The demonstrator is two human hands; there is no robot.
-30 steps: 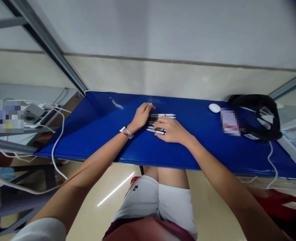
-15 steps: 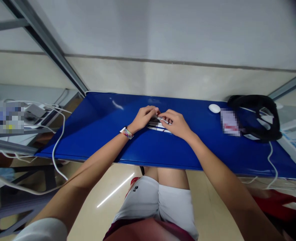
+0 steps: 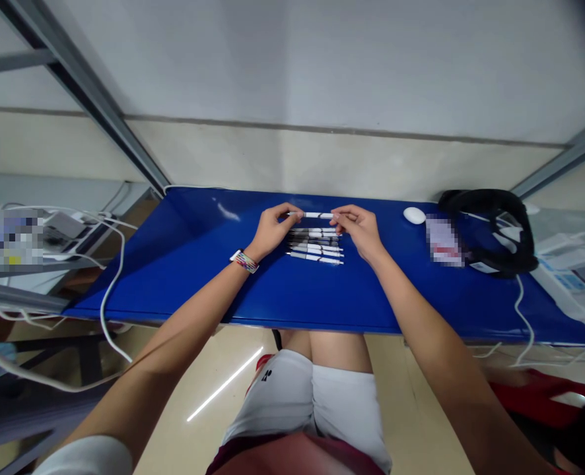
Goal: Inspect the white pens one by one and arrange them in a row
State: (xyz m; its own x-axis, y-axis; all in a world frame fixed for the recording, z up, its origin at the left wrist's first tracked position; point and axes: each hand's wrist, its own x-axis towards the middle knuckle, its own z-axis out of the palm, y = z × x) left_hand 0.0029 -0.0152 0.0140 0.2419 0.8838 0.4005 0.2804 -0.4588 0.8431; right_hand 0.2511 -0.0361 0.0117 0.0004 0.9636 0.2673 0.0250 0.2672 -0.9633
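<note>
A white pen (image 3: 318, 215) lies crosswise between my two hands, above the far end of a group of pens. My left hand (image 3: 275, 227) pinches its left end, and my right hand (image 3: 359, 229) pinches its right end. Just below, several white pens with dark bands (image 3: 317, 251) rest side by side on the blue tabletop (image 3: 213, 264), all pointing left to right. A colourful band with a white piece is on my left wrist.
To the right lie a white computer mouse (image 3: 414, 216), a pale blurred packet (image 3: 444, 241) and a black headset-like strap (image 3: 525, 231). White cables (image 3: 111, 284) hang past the left edge of the table. Grey metal posts (image 3: 99, 119) rise at both sides, before a wall.
My hands have moved apart and slightly away from me, lifting one pen off the group. The pens that my hands partly covered are now in plain view.
</note>
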